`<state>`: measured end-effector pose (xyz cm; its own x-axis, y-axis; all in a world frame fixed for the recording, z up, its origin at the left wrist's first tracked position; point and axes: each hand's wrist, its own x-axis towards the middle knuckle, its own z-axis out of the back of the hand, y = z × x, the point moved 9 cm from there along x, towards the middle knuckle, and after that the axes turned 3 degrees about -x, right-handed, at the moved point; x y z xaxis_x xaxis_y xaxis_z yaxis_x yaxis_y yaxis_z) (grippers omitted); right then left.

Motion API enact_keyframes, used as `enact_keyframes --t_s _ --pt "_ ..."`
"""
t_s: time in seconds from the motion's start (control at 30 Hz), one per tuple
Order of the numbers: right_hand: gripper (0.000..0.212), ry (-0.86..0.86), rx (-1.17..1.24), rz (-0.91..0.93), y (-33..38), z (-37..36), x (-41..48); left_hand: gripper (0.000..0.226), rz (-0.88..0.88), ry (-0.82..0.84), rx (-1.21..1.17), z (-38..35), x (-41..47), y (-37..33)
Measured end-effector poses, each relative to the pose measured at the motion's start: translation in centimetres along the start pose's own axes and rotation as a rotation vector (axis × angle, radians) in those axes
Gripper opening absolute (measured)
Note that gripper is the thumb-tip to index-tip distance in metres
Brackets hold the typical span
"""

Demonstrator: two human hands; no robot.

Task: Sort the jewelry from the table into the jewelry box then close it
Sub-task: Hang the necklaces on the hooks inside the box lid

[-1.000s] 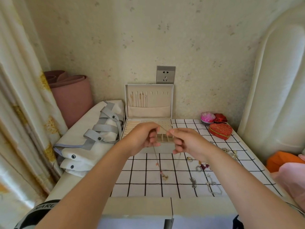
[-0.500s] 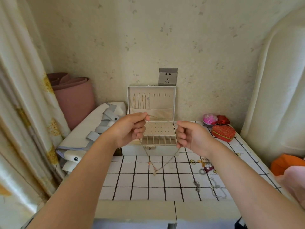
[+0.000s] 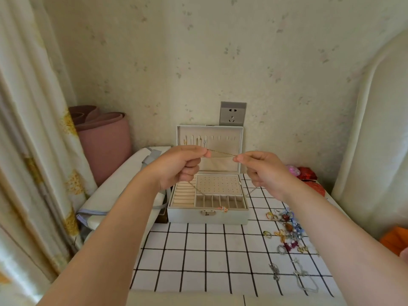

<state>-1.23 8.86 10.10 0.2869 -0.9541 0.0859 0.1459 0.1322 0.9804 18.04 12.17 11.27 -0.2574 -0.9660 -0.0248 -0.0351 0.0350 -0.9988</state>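
Note:
A thin gold necklace is stretched between my two hands in front of the open lid of the jewelry box. My left hand pinches one end and my right hand pinches the other. The rest of the chain loops down below both hands, and its small pendant hangs at the box's front edge. The white box stands open at the back of the table, lid upright, with several necklaces hung inside the lid. A pile of loose jewelry lies on the table at the right.
The table has a white cloth with a black grid. Red and pink small boxes sit at the back right. A white bag and a pink rolled mat are at the left, a curtain further left, a wall socket behind the box.
Both hands have risen and spread apart, pulling the necklace taut in front of the lid. The pendant has lifted off the table to the box's front edge.

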Motion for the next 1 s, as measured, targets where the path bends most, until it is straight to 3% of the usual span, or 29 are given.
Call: enact_keyframes --t_s 0.17,0.37,0.6,0.8,1.0 --pt "0.019 -0.07 -0.086 -0.001 1.3 -0.7 2.2 0.019 -0.059 -0.043 -0.062 1.2 1.6 -0.6" --pt "0.018 -0.138 -0.297 0.021 4.7 -1.7 4.9 0.016 -0.129 -0.251 -0.001 4.6 2.9 -2.1" --pt "0.006 -0.211 -0.438 0.153 5.9 -1.8 9.8 0.013 -0.228 -0.467 0.255 7.4 6.3 -3.3" --pt "0.02 -0.398 -0.614 0.133 3.3 -1.3 13.6 0.025 -0.221 -0.642 0.52 9.4 10.5 -1.6" --pt "0.038 -0.573 -0.67 0.049 0.7 -1.3 15.6 0.045 -0.131 -0.717 0.656 9.8 13.1 0.7"
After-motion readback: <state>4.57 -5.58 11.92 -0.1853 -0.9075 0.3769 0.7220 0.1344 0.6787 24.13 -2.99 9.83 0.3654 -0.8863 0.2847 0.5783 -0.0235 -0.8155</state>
